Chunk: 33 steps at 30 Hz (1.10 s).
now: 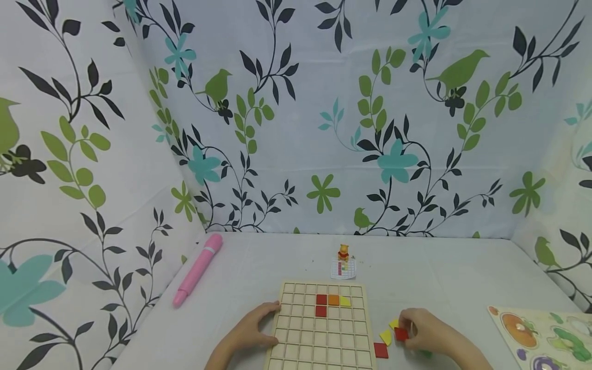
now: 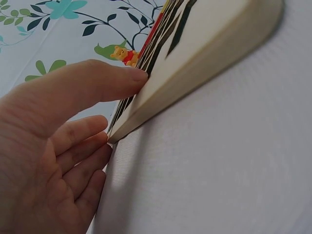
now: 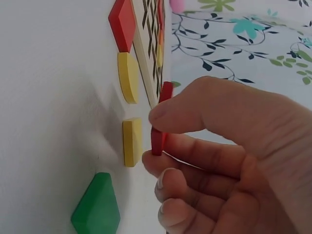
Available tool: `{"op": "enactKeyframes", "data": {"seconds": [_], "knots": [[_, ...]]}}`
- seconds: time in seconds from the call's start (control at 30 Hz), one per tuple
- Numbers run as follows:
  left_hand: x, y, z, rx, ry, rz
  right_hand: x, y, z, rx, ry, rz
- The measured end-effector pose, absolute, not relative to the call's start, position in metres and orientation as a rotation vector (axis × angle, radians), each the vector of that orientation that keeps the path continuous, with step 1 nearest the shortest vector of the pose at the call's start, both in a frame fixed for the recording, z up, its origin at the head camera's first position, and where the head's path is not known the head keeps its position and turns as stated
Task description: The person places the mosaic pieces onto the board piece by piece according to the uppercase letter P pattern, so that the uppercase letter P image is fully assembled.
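Observation:
A wooden grid board (image 1: 307,338) lies flat before me. Red tiles (image 1: 321,311), an orange tile (image 1: 333,300) and a yellow piece with a curved side (image 1: 345,301) sit in its upper cells. My left hand (image 1: 250,329) touches the board's left edge, thumb and fingers spread apart along it. To the right of the board, my right hand (image 1: 427,333) pinches a red square tile (image 3: 157,141) between thumb and fingertips. Near that hand lie two yellow pieces (image 3: 127,78), another red tile (image 1: 381,350) and a green piece (image 3: 97,207).
Beyond the board stand a small bear figure (image 1: 343,252) and a card with a coloured grid (image 1: 343,269). A pink marker-shaped stick (image 1: 198,270) lies at the left. At the right is a sheet with vegetable pictures (image 1: 546,336). Patterned cloth (image 1: 296,154) hangs around the table.

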State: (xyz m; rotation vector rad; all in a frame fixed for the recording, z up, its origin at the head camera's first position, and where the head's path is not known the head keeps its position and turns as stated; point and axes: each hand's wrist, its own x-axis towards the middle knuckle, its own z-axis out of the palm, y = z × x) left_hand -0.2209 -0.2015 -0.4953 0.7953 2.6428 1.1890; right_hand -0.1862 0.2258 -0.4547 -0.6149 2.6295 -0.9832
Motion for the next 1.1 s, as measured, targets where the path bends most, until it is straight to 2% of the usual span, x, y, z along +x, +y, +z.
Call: {"op": "enactKeyframes", "data": {"seconds": [0.2, 0.7, 1.1], "knots": [[-0.220, -0.200, -0.494, 0.766, 2.640, 1.182, -0.187, 0.226, -0.455, -0.633, 2.666, -1.009], [-0.219, -0.200, -0.491, 0.765, 2.641, 1.182, -0.187, 0.215, -0.448, -0.898, 2.791, -1.101], [-0.220, -0.203, -0.493, 0.843, 2.658, 1.151, -0.192, 0.194, -0.438, -0.869, 2.858, -1.065]]}}
